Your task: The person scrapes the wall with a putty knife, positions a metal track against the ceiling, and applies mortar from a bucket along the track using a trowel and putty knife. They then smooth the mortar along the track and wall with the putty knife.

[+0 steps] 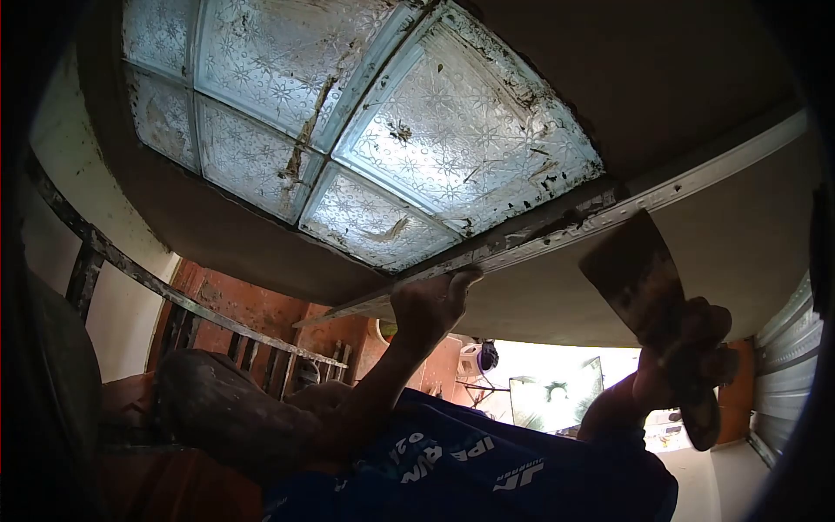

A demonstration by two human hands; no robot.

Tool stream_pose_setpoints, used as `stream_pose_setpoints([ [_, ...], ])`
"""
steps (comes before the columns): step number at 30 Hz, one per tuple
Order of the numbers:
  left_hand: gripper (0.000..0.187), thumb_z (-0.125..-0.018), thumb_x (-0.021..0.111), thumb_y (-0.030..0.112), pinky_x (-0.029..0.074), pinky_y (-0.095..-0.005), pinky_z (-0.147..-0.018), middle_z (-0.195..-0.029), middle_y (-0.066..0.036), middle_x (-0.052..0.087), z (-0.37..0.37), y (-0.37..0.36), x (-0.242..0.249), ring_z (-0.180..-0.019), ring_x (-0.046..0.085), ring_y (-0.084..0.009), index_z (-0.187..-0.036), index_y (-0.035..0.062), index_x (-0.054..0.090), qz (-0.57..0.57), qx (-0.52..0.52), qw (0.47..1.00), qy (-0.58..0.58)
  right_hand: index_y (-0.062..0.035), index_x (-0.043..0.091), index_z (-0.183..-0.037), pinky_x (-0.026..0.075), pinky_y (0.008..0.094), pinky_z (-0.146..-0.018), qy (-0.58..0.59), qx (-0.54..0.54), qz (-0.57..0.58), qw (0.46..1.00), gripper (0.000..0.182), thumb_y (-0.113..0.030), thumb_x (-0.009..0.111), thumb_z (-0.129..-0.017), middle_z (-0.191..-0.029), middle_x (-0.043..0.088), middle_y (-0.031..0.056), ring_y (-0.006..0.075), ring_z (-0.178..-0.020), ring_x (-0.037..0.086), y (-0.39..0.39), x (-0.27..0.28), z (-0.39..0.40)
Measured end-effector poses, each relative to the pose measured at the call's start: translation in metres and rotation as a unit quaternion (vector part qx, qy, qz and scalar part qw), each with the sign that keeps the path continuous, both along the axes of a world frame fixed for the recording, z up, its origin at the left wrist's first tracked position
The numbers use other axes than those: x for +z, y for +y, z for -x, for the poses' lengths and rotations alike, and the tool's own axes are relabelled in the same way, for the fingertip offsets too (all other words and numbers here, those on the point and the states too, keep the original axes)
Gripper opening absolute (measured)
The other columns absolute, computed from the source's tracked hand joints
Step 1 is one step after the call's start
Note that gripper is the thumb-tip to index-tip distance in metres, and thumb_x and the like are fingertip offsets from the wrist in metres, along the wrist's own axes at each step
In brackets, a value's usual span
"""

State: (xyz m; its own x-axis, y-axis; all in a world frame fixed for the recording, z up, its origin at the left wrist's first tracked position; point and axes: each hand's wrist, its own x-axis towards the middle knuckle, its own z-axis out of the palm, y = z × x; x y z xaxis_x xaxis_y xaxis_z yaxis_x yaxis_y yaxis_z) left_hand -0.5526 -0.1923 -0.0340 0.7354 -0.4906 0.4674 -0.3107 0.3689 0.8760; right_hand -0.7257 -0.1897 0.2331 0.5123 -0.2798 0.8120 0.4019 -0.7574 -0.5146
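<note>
Steadying a straightedge below glass blocks, scraper raised

The straightedge (731, 159) lies along the wall (548, 300) just under the glass blocks (452, 122); the left hand (429, 306) grips it from beneath, thumb stretched along it, the fingers partly hidden. The right hand (691, 344) is closed around the handle of a scraper (639, 283). With the left hand bearing nearer the left end, the far end could dip or swing out if that hold slackens, marking the wall. A tilted scraper corner could likewise gouge it. The straightedge's long axis runs slantwise, from lower left to upper right in view; the scraper points its broad blade up and leftward toward it, handle down to the right, with contact between them unclear
</note>
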Motion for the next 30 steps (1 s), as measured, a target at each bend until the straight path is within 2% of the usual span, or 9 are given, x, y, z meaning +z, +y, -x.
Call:
stream_pose_setpoints([
  [1, 0.045, -0.091, 0.073, 0.034, 0.033, -0.0335, -0.038, -0.042, -0.004, 0.05, -0.001, 0.002, 0.002, -0.032, 0.043, -0.0199, -0.053, 0.0122, 0.066, -0.002, -0.004, 1.0, 0.013, -0.0138, 0.055, -0.09, 0.042, 0.033, -0.067, 0.03, -0.018, 0.024, 0.999, 0.027, -0.026, 0.077, -0.082, -0.091, 0.048, 0.007, 0.0218, -0.084, 0.045, -0.006, -0.001, 0.008],
  [4, 0.012, -0.092, 0.073, 0.024, 0.04, -0.0312, -0.043, -0.053, -0.005, 0.059, -0.006, 0.011, 0.006, -0.041, 0.054, -0.0166, -0.084, 0.0171, 0.079, -0.045, -0.026, 0.997, -0.05, -0.0126, 0.055, -0.096, 0.046, 0.0321, -0.065, 0.173, -0.062, 0.098, 0.978, 0.035, -0.022, 0.083, -0.077, -0.096, 0.057, 0.0117, 0.0243, -0.081, 0.053, 0.015, 0.005, -0.04],
  [7, 0.014, -0.092, 0.073, 0.025, 0.039, -0.0321, -0.041, -0.053, -0.006, 0.058, -0.006, 0.012, 0.011, -0.039, 0.052, -0.0172, -0.082, 0.0165, 0.078, -0.019, -0.002, 0.999, -0.027, -0.0099, 0.055, -0.103, 0.052, 0.0327, -0.062, 0.307, -0.075, 0.167, 0.934, 0.045, -0.01, 0.087, -0.07, -0.098, 0.064, 0.015, 0.0247, -0.079, 0.062, 0.023, 0.016, -0.098],
  [10, 0.016, -0.092, 0.073, 0.026, 0.038, -0.0322, -0.041, -0.051, -0.006, 0.057, -0.006, 0.009, 0.005, -0.039, 0.051, -0.0185, -0.081, 0.0167, 0.078, -0.049, 0.012, 0.994, -0.093, -0.0058, 0.056, -0.109, 0.057, 0.0345, -0.059, 0.379, -0.047, 0.224, 0.897, 0.054, 0.005, 0.087, -0.066, -0.095, 0.065, 0.0145, 0.0225, -0.081, 0.068, 0.011, 0.026, -0.12],
  [13, 0.016, -0.091, 0.073, 0.026, 0.037, -0.0329, -0.04, -0.051, -0.007, 0.056, -0.005, 0.007, 0.004, -0.038, 0.05, -0.0196, -0.078, 0.0167, 0.077, -0.046, 0.048, 0.991, -0.12, -0.004, 0.055, -0.109, 0.057, 0.036, -0.059, 0.44, -0.042, 0.267, 0.856, 0.05, 0.005, 0.084, -0.069, -0.095, 0.064, 0.015, 0.0245, -0.083, 0.068, 0.008, 0.033, -0.127],
  [20, 0.024, -0.091, 0.073, 0.027, 0.037, -0.0341, -0.039, -0.05, -0.008, 0.056, -0.003, 0.003, 0.003, -0.037, 0.049, -0.0211, -0.07, 0.0152, 0.075, -0.027, 0.037, 0.996, -0.075, -0.0057, 0.06, -0.099, 0.053, 0.0325, -0.058, 0.35, -0.044, 0.343, 0.871, 0.049, -0.005, 0.088, -0.059, -0.094, 0.067, 0.0156, 0.0235, -0.071, 0.063, 0.036, 0.047, -0.12],
  [25, 0.027, -0.091, 0.072, 0.028, 0.037, -0.0338, -0.039, -0.049, -0.008, 0.055, -0.008, 0.013, 0.012, -0.037, 0.05, -0.0215, -0.068, 0.0141, 0.074, -0.027, -0.006, 0.999, -0.027, -0.0079, 0.058, -0.09, 0.054, 0.0319, -0.057, 0.272, -0.032, 0.461, 0.844, 0.039, -0.014, 0.089, -0.067, -0.095, 0.067, 0.0119, 0.0207, -0.071, 0.064, 0.009, 0.004, -0.116],
  [28, 0.049, -0.09, 0.073, 0.037, 0.035, -0.0338, -0.038, -0.041, -0.004, 0.05, -0.004, 0.005, 0.01, -0.032, 0.044, -0.0206, -0.048, 0.0135, 0.061, -0.002, 0.024, 1.0, -0.002, -0.0093, 0.054, -0.088, 0.056, 0.034, -0.057, 0.305, -0.033, 0.524, 0.794, 0.038, -0.017, 0.087, -0.073, -0.096, 0.065, 0.0111, 0.0199, -0.073, 0.065, -0.011, -0.005, -0.109],
  [30, 0.03, -0.091, 0.073, 0.03, 0.036, -0.0335, -0.038, -0.046, -0.005, 0.052, -0.005, 0.007, 0.006, -0.035, 0.047, -0.0206, -0.064, 0.0157, 0.07, -0.015, 0.013, 0.999, -0.043, -0.0097, 0.053, -0.088, 0.056, 0.0338, -0.058, 0.308, -0.042, 0.532, 0.788, 0.038, -0.017, 0.087, -0.073, -0.097, 0.065, 0.0107, 0.0198, -0.074, 0.065, -0.019, -0.011, -0.103],
])
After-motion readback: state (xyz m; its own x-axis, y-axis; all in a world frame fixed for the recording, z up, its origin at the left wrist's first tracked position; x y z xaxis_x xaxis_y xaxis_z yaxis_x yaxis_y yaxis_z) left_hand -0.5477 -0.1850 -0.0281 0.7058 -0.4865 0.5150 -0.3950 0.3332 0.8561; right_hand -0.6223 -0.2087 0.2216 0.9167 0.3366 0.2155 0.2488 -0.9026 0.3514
